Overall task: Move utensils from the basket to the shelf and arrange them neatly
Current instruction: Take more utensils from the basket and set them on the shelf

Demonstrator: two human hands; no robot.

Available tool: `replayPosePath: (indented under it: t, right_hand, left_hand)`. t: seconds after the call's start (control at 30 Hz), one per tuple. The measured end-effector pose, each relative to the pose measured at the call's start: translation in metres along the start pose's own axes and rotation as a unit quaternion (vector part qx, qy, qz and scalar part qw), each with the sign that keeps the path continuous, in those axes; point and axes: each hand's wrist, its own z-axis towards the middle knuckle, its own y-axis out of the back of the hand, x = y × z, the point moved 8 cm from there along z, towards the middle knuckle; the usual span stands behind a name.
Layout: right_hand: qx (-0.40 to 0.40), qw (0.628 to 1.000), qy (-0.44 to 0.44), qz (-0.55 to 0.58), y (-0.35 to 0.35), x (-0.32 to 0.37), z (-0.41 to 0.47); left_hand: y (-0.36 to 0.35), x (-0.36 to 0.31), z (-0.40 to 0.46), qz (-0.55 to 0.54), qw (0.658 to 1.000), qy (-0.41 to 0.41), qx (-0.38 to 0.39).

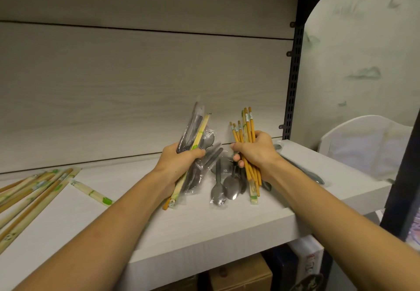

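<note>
Orange chopsticks (246, 145), lower centre-right of frame: bundle upright, right hand (254, 152) fingers curled tight round it. Left hand (179, 161) fingers clamped on plastic-wrapped cutlery (193, 129), centre. Loose spoons (227, 186) lie on the shelf (204, 229) between the hands. Paper-sleeved chopsticks (29, 188) already laid out lower left. Basket not visible. Judgement: set each bundle down by type, ends level, parallel to the laid row.

Both forearms extended forward, hands raised side by side.
Left hand (179, 163) with fingers curled in a fist-like grip, knuckles up; right hand (252, 152) likewise clenched, thumb toward the left, wrists slightly apart.
</note>
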Motion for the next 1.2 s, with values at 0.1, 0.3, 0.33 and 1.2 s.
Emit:
replayPosePath:
  t: [0.1, 0.3, 0.33, 1.2]
  right_hand:
    - [0.009, 1.0, -0.002, -0.005, -0.002, 0.0, -0.002]
    - [0.01, 1.0, -0.002, -0.009, -0.003, 0.0, -0.004]
    - [0.01, 1.0, -0.002, -0.009, -0.003, 0.0, -0.004]
    - [0.09, 0.993, 0.029, 0.072, -0.029, 0.033, -0.028]
  left_hand:
    - [0.0, 0.0, -0.002, 0.035, 0.999, 0.008, -0.011]
    - [-0.005, -0.003, -0.003, 0.042, 0.999, 0.0, -0.016]
    - [-0.004, -0.004, -0.001, 0.042, 0.999, -0.009, -0.024]
    - [-0.015, 0.005, 0.01, -0.138, 0.99, 0.005, -0.023]
